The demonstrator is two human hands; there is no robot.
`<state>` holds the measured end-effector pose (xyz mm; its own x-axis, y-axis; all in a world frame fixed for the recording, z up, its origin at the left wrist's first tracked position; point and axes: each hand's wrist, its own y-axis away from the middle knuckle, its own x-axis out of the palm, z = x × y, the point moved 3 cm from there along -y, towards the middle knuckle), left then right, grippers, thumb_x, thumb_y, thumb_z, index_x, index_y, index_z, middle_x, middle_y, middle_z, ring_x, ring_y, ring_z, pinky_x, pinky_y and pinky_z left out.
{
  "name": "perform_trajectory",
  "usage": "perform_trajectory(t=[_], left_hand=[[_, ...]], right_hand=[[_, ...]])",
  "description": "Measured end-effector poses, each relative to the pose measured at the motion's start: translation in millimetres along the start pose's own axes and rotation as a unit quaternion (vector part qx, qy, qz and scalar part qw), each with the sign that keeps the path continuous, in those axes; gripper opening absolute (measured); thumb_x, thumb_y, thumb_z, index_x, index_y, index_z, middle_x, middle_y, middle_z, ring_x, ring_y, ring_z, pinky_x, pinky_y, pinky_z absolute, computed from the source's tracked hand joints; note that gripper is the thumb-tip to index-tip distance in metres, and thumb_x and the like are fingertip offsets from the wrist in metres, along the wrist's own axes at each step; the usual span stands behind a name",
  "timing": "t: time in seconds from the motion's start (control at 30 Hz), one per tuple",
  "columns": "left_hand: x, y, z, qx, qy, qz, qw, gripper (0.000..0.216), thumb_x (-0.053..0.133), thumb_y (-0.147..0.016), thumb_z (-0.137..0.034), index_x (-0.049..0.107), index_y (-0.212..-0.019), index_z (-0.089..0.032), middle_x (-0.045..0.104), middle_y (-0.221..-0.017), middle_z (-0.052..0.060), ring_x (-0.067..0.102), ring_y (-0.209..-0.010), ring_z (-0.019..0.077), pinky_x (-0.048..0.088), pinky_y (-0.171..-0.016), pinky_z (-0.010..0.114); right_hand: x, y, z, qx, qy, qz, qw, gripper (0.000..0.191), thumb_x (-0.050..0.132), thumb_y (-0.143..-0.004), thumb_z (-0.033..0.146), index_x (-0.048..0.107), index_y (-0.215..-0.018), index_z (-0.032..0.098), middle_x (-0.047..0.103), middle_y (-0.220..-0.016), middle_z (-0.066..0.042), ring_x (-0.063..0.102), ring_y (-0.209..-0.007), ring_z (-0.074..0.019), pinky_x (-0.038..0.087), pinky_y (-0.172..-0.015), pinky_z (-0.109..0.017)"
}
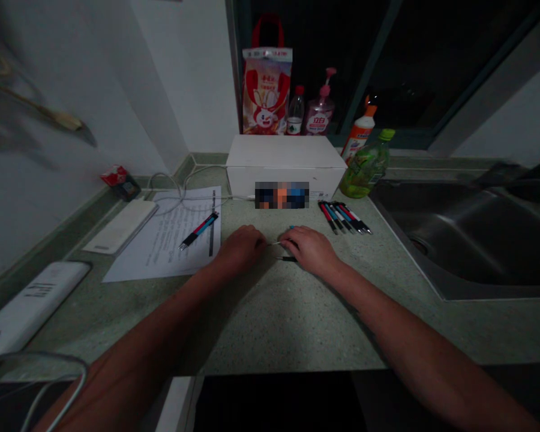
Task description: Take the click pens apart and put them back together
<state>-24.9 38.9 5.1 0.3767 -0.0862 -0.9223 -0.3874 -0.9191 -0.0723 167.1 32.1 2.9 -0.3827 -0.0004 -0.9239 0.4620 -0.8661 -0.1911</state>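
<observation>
My left hand (244, 247) is closed near the middle of the counter, its fingertips curled and in shadow, so what it grips is hidden. My right hand (312, 247) faces it, thumb and fingers pinching one end of a thin pale rod (274, 243) that looks like a pen refill. The rod spans the small gap to the left fingertips. Under the right hand a black pen part (288, 259) with a thin tip lies on the counter, partly covered. A small blue bit (291, 227) shows behind the right knuckles.
Several pens (344, 217) lie in a row at right, before a white box (288, 156). Two pens (198, 231) rest on a printed sheet (162, 258) at left. White power banks (121, 227) and cables line the left side. Bottles (366, 168) stand near the sink (477, 234).
</observation>
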Motion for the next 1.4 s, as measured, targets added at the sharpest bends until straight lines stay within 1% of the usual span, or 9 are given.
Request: perform_trajectory(t=[0.2,0.53,0.6,0.7,0.83,0.93,1.13,1.3,1.4], left_hand=[[5.8,0.7,-5.5,0.031,0.006,-0.02,0.999,0.017,0.06,-0.094,-0.017,0.077,-0.094,-0.018,0.074,-0.098,0.011,0.067,-0.095,0.0261,0.052,-0.087,0.039],[12.2,0.4,-8.6,0.029,0.045,-0.065,0.996,0.016,0.065,-0.093,-0.015,0.079,-0.098,-0.02,0.077,-0.095,0.008,0.069,-0.094,0.0259,0.053,-0.087,0.039],[9.9,-1.2,-6.2,0.017,0.041,-0.07,0.997,0.016,0.065,-0.094,-0.015,0.079,-0.096,-0.019,0.078,-0.095,0.009,0.069,-0.095,0.0268,0.053,-0.088,0.041],[5.1,-2.6,-3.6,-0.006,0.028,-0.074,0.997,0.017,0.063,-0.095,-0.015,0.079,-0.093,-0.019,0.078,-0.096,0.009,0.069,-0.097,0.0279,0.053,-0.089,0.042],[1.2,-2.3,-1.3,-0.029,0.004,-0.082,0.996,0.018,0.062,-0.095,-0.016,0.078,-0.091,-0.02,0.078,-0.097,0.01,0.068,-0.099,0.029,0.052,-0.088,0.042],[-0.1,-2.2,2.5,-0.041,-0.014,-0.088,0.995,0.019,0.06,-0.097,-0.017,0.078,-0.092,-0.02,0.078,-0.099,0.01,0.067,-0.1,0.0293,0.051,-0.09,0.042],[-5.9,-4.3,12.1,-0.07,-0.032,-0.093,0.993,0.023,0.055,-0.098,-0.019,0.077,-0.096,-0.019,0.077,-0.101,0.011,0.065,-0.103,0.0297,0.05,-0.093,0.043],[-6.6,-3.4,7.6,-0.044,-0.03,-0.072,0.996,0.024,0.054,-0.099,-0.021,0.078,-0.097,-0.019,0.077,-0.101,0.01,0.064,-0.102,0.0285,0.05,-0.091,0.042],[-5.2,-2.8,8.0,-0.033,-0.027,-0.091,0.995,0.024,0.053,-0.098,-0.021,0.077,-0.095,-0.02,0.076,-0.099,0.01,0.063,-0.099,0.0275,0.05,-0.09,0.042]], right_hand=[[7.0,-0.2,-0.7,-0.024,-0.056,-0.008,0.998,0.016,0.061,-0.103,0.018,0.078,-0.105,0.02,0.077,-0.101,-0.008,0.069,-0.099,-0.0211,0.048,-0.089,-0.032],[1.1,0.7,-2.6,0.002,-0.082,-0.026,0.996,0.019,0.06,-0.104,0.024,0.079,-0.107,0.023,0.078,-0.103,-0.006,0.07,-0.097,-0.0209,0.05,-0.087,-0.031],[-5.5,0.1,-12.5,0.014,-0.066,-0.053,0.996,0.02,0.059,-0.105,0.027,0.079,-0.108,0.022,0.077,-0.106,-0.007,0.069,-0.102,-0.0225,0.05,-0.091,-0.033],[-15.7,-0.1,-33.5,0.071,0.016,-0.088,0.993,0.021,0.064,-0.102,0.029,0.078,-0.112,0.017,0.075,-0.113,-0.014,0.067,-0.111,-0.0285,0.05,-0.098,-0.039],[-17.6,-1.8,-47.1,0.1,0.078,-0.038,0.991,0.019,0.069,-0.098,0.025,0.08,-0.11,0.015,0.074,-0.11,-0.015,0.066,-0.112,-0.0312,0.05,-0.099,-0.041],[-17.5,-3.5,-43.4,0.092,0.098,-0.023,0.991,0.018,0.066,-0.1,0.024,0.08,-0.108,0.016,0.074,-0.107,-0.015,0.066,-0.11,-0.031,0.049,-0.097,-0.041],[-18.0,-1.5,-37.5,0.063,0.069,-0.044,0.995,0.016,0.065,-0.101,0.023,0.079,-0.108,0.019,0.075,-0.105,-0.011,0.066,-0.108,-0.0288,0.048,-0.094,-0.038],[-15.7,0.6,-35.7,0.046,0.064,-0.059,0.995,0.015,0.065,-0.102,0.025,0.079,-0.106,0.02,0.074,-0.104,-0.01,0.065,-0.105,-0.0279,0.048,-0.092,-0.038],[-16.5,1.6,-36.0,0.045,0.061,-0.063,0.995,0.016,0.064,-0.102,0.024,0.078,-0.107,0.019,0.074,-0.104,-0.01,0.065,-0.105,-0.0277,0.048,-0.092,-0.038]])
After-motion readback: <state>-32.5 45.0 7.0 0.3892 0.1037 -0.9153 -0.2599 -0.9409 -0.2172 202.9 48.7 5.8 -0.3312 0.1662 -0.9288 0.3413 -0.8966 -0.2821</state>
